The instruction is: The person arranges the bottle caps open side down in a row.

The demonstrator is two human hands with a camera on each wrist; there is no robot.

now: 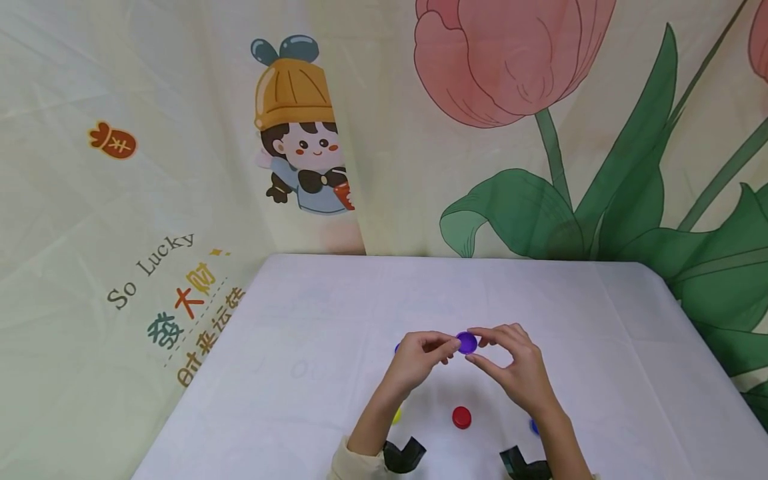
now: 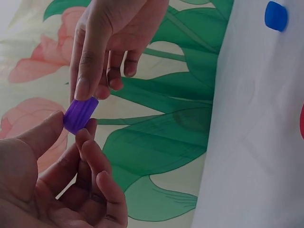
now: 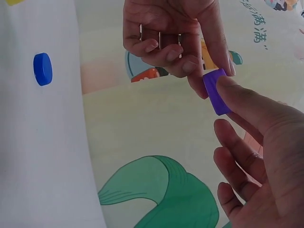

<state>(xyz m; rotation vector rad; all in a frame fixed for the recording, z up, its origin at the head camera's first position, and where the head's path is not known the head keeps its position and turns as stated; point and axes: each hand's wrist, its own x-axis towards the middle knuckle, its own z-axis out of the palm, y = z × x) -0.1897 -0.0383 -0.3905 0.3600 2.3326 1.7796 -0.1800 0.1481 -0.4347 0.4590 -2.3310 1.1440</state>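
Note:
A purple bottle cap (image 1: 467,343) is held up above the table between both hands, its hollow side facing the head camera. My left hand (image 1: 420,357) pinches it between thumb and fingers at one side. From the other side, my right hand (image 1: 521,367) pinches its edge, index finger at the upper rim and thumb below. In the left wrist view the purple cap (image 2: 80,115) shows its ridged side wall. The right wrist view has the right thumb overlapping part of the cap (image 3: 216,93). The other fingers of both hands are loosely bent.
On the white table (image 1: 312,400) a red cap (image 1: 461,417) lies below the hands. A yellow cap (image 1: 397,417) and a blue cap (image 1: 535,427) are partly hidden by the forearms. Another blue cap (image 3: 42,69) lies behind the left hand. A printed cloth (image 1: 396,167) hangs behind the table.

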